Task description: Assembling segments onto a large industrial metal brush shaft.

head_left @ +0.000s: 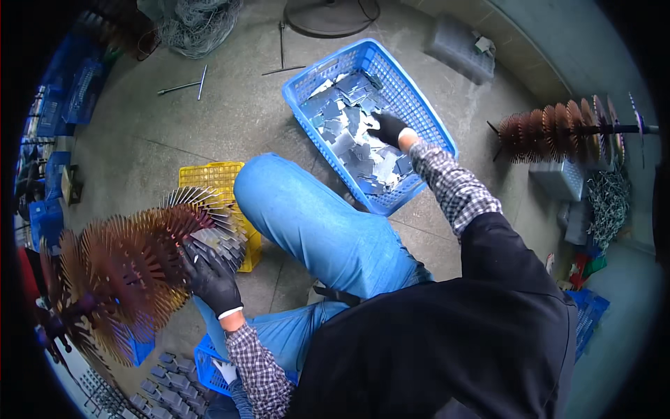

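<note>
My right hand [389, 128], in a black glove, reaches into a blue plastic basket [333, 155]. Its fingers are apart and touch a loose heap of thin grey and whitish metal plates [359, 157]. On the left, my black-gloved left hand [213, 283] is closed at a rack [132, 265] of brown spikes set in rings. Light grey pieces [209, 239] show at its fingertips, and it appears to grip them; their exact number is hidden. The ring of the rack beside this hand carries grey plates [227, 234], fanned outward.
A yellow crate [213, 174] stands behind the left rack. A second spiked rack [558, 129] is at the right. T-shaped metal tools [201, 84] and a wire tangle [199, 24] lie on the floor. Bottom left, another person's gloved hand [227, 370] shows over a blue basket [207, 356].
</note>
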Tool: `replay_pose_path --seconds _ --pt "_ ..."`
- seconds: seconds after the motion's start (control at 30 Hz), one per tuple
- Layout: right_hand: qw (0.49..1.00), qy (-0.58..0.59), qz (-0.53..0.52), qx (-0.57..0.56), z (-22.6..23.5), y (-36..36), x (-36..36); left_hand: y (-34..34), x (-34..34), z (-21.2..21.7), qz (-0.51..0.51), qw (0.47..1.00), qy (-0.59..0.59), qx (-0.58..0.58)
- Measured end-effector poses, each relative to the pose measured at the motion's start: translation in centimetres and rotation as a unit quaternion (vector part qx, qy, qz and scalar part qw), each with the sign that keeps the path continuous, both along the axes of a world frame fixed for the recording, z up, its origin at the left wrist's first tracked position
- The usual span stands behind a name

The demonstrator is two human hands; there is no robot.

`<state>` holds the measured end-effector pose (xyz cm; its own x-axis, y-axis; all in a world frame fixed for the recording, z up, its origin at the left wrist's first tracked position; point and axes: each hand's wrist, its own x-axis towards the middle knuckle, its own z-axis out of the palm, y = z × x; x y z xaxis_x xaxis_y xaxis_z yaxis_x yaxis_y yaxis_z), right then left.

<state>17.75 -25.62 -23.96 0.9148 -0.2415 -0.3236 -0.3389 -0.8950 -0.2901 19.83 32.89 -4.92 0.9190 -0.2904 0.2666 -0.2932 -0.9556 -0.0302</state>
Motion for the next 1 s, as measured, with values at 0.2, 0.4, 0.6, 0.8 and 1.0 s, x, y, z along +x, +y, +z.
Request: replay_pose_path --seconds 0.2,0.4,0.6,0.8,1.0 --pt "0.992 0.122 -0.035 0.011 -9.5 11.0 -6.9 -0.5 -0.7 0.7 0.010 1.000 0.014 -0.004" --pt "0.994 0.110 -0.010 0.025 -8.6 13.2 -5.8 -1.0 -0.2 0.0 0.023 1.000 0.002 -0.010" --pt "0.984 0.156 0.090 0.016 -7.7 12.6 -5.9 -1.1 -0.7 0.3 0.039 0.999 -0.004 0.000" --pt "0.981 0.181 0.075 0.013 -6.1 12.4 -3.0 -1.2 -0.5 0.3 0.060 0.998 -0.005 0.001" --pt "0.923 0.001 -0.204 0.327 -0.5 5.2 -4.3 -1.2 -0.6 0.3 0.050 0.998 -0.012 -0.039"
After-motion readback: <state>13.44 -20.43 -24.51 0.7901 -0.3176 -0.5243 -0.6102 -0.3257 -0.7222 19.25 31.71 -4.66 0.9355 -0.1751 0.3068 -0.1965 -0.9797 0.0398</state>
